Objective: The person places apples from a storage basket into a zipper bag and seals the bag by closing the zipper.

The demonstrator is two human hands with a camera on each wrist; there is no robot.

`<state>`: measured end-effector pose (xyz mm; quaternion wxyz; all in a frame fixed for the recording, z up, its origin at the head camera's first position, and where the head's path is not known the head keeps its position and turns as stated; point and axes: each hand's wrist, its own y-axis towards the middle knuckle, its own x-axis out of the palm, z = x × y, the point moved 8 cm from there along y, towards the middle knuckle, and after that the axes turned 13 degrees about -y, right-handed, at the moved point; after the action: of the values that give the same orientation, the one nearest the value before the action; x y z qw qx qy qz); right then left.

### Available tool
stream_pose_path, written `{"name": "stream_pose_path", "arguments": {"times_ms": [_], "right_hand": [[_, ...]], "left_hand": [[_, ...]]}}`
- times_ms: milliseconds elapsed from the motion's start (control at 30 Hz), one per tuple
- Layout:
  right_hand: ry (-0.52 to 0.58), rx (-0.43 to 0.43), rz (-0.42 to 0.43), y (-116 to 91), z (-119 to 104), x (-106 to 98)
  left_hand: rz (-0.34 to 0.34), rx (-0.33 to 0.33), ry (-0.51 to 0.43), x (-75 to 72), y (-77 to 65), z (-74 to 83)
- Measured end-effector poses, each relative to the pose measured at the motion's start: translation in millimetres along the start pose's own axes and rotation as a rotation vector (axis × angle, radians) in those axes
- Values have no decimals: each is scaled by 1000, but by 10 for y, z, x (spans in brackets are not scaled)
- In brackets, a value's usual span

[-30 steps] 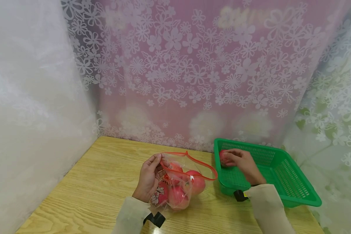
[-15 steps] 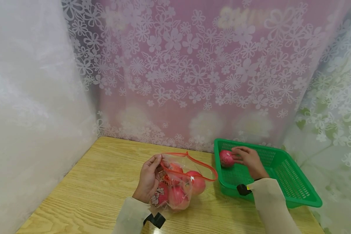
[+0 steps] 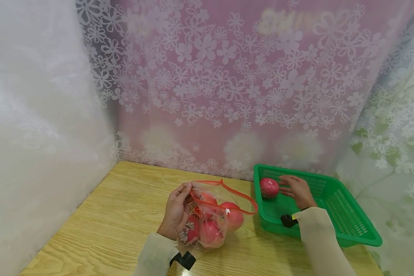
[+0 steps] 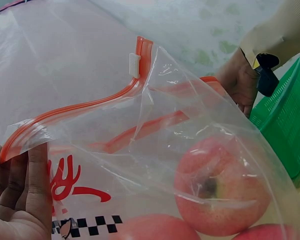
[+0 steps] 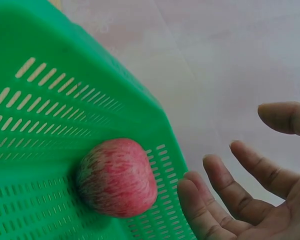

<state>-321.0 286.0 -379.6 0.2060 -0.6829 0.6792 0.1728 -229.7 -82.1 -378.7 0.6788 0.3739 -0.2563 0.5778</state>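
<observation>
My left hand (image 3: 175, 211) pinches the orange-red zip edge of a clear plastic zip bag (image 4: 135, 120), whose mouth gapes. Several red apples (image 4: 222, 185) sit inside the bag on the table. A white slider (image 4: 134, 65) is on the zip. In the green basket (image 3: 352, 207), a single red apple (image 5: 117, 177) lies in the far left corner. Just right of that apple is my right hand (image 3: 298, 191), its fingers spread and apart from the fruit, holding nothing.
The basket stands at the right of the wooden table (image 3: 124, 203), close to the bag. A flowered pink curtain (image 3: 227, 96) hangs behind the table, and a pale sheet (image 3: 48, 115) borders the left side.
My right hand has let go of the apple in the basket and drawn back to the right. The left hand and the bag have stayed in place.
</observation>
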Motion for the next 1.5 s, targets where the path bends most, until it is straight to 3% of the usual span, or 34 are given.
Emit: {"name": "stream_pose_path", "arguments": {"times_ms": [400, 633, 1500], "right_hand": [[117, 144, -9, 184, 255, -19], [152, 186, -16, 212, 345, 0], [110, 307, -50, 400, 598, 45]], "left_hand": [[-6, -2, 3, 14, 0, 1], [-5, 0, 13, 12, -7, 7], [28, -5, 27, -14, -33, 6]]}}
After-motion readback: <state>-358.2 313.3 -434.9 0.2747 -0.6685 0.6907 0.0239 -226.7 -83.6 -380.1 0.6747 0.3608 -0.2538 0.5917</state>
